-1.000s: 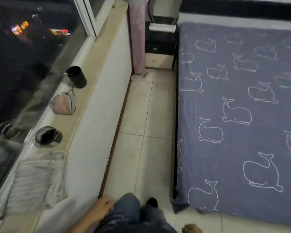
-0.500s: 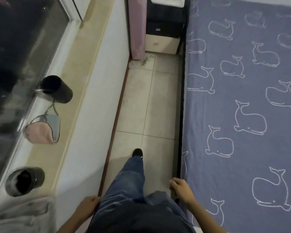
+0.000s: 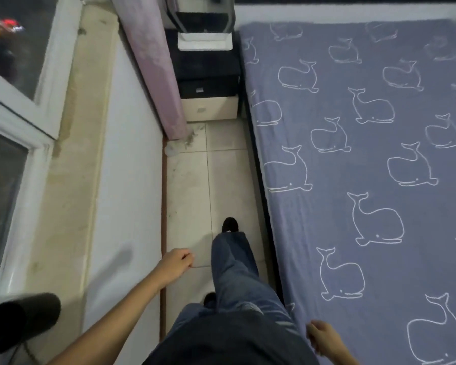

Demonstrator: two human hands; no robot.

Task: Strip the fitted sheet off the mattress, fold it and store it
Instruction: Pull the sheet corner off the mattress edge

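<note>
A blue-grey fitted sheet (image 3: 353, 164) printed with white whale outlines lies stretched flat over the mattress, filling the right side of the view. My left hand (image 3: 175, 263) swings out over the tiled floor, fingers loosely curled and holding nothing. My right hand (image 3: 323, 339) hangs at the bottom, over the sheet's near left edge, fingers loosely curled; whether it touches the fabric cannot be told. My jeans-clad legs and black shoes stand in the aisle beside the bed.
A narrow tiled aisle (image 3: 195, 185) runs between the white wall under the window sill (image 3: 74, 180) and the bed. A black and cream nightstand (image 3: 208, 85) and a pink curtain (image 3: 156, 64) close its far end. A dark cup (image 3: 19, 320) sits on the sill.
I have walked forward along the aisle toward the nightstand. My left hand swung forward and up; my right hand dropped back to the bottom of the view beside the sheet.
</note>
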